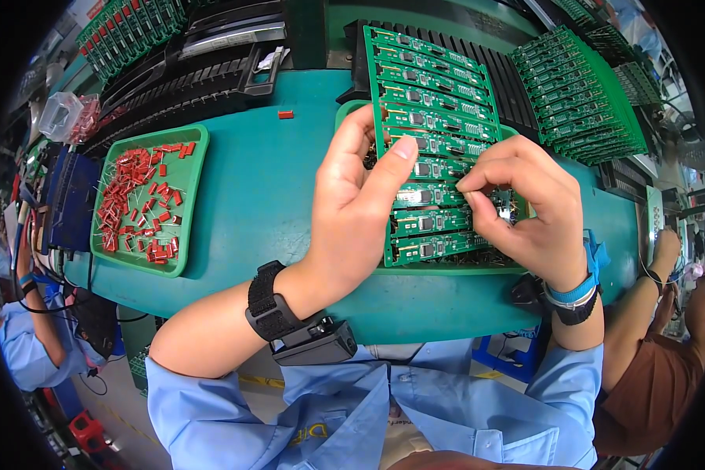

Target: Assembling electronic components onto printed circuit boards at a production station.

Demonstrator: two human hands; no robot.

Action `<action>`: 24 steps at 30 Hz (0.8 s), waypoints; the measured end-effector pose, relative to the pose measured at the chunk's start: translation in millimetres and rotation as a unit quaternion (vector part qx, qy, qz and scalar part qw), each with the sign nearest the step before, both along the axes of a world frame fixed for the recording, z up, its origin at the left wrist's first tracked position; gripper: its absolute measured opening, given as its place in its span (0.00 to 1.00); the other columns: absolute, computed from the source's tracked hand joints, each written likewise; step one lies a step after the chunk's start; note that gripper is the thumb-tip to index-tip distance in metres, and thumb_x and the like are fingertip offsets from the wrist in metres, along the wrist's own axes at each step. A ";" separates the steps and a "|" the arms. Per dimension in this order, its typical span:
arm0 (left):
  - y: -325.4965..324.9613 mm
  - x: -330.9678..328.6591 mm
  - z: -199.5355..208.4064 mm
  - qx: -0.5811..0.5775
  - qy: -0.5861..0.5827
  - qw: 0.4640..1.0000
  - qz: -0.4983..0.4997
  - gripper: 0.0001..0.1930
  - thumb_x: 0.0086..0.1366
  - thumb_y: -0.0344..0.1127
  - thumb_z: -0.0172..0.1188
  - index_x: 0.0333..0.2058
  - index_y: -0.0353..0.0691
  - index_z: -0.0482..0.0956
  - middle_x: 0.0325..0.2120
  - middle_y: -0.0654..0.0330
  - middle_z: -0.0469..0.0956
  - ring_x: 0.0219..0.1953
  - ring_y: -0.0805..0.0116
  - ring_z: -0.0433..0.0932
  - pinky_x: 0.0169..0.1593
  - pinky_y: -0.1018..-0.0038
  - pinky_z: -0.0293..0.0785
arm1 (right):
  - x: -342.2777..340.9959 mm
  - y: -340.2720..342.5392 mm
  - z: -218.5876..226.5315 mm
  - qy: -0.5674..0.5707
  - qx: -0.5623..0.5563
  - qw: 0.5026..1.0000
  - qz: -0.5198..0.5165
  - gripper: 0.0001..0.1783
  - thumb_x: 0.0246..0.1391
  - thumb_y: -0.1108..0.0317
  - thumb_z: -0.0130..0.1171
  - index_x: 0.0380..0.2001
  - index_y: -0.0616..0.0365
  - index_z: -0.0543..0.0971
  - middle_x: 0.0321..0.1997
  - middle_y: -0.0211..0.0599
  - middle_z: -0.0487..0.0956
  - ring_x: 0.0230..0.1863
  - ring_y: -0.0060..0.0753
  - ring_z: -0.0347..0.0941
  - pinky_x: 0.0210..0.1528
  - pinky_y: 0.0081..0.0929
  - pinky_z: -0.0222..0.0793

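Observation:
A green printed circuit board panel (439, 102), made of several narrow strips with dark chips, is held up over a green tray (352, 117). My left hand (352, 188) grips the panel by its left edge, thumb across the front and fingers behind. Against the lower right part of the panel, my right hand (525, 204) has thumb and index finger pinched together. Whatever lies between those fingertips is too small or hidden to make out. Small loose parts show in the tray beneath, mostly covered by the panel.
To the left, a green tray (196, 168) holds many red components (137, 176) with wire leads. One red component (286, 114) lies alone on the green table (251, 196). Black racks (188, 94) and stacked circuit panels (576, 94) stand behind. Other people sit at both sides.

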State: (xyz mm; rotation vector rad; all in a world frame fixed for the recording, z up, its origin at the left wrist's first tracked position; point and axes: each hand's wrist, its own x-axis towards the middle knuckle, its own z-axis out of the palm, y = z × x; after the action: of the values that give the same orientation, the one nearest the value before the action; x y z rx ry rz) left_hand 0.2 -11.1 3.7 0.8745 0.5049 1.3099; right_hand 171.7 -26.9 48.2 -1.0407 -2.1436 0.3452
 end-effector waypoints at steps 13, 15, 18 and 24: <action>0.7 0.3 -0.2 0.007 0.008 1.000 0.014 0.14 0.65 0.28 0.49 0.49 0.32 0.64 0.42 0.59 0.71 0.43 0.77 0.69 0.47 0.79 0.66 | 4.0 1.8 0.7 0.000 0.046 0.999 -0.013 0.11 0.36 0.78 0.66 0.27 0.57 0.79 0.28 0.33 0.74 0.29 0.29 0.72 0.28 0.23 0.69; 1.5 -1.3 1.5 0.010 0.003 1.000 0.012 0.14 0.65 0.28 0.48 0.49 0.32 0.64 0.42 0.59 0.70 0.42 0.77 0.69 0.47 0.79 0.66 | 3.6 1.8 4.1 -0.005 0.035 0.999 -0.013 0.10 0.35 0.78 0.67 0.26 0.58 0.79 0.28 0.32 0.73 0.28 0.29 0.72 0.28 0.23 0.68; 0.4 -1.5 1.9 0.008 -0.002 1.000 0.015 0.14 0.65 0.28 0.48 0.49 0.33 0.64 0.42 0.59 0.70 0.42 0.78 0.69 0.46 0.80 0.66 | 3.5 3.3 3.4 0.002 0.011 1.000 -0.004 0.10 0.34 0.78 0.67 0.25 0.58 0.79 0.28 0.32 0.72 0.28 0.29 0.71 0.29 0.23 0.68; -0.7 -1.1 0.3 0.015 -0.004 1.000 0.007 0.14 0.65 0.28 0.49 0.49 0.34 0.64 0.42 0.60 0.71 0.43 0.77 0.69 0.47 0.79 0.66 | 4.6 2.7 5.0 -0.058 0.046 0.997 0.039 0.10 0.35 0.76 0.67 0.26 0.57 0.79 0.28 0.30 0.72 0.27 0.29 0.70 0.29 0.23 0.67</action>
State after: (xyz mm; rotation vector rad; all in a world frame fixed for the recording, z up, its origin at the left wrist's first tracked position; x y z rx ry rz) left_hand -0.9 -11.8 4.0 0.8908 0.4863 1.3357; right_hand 176.3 -24.1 53.2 -0.9485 -2.2848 0.2256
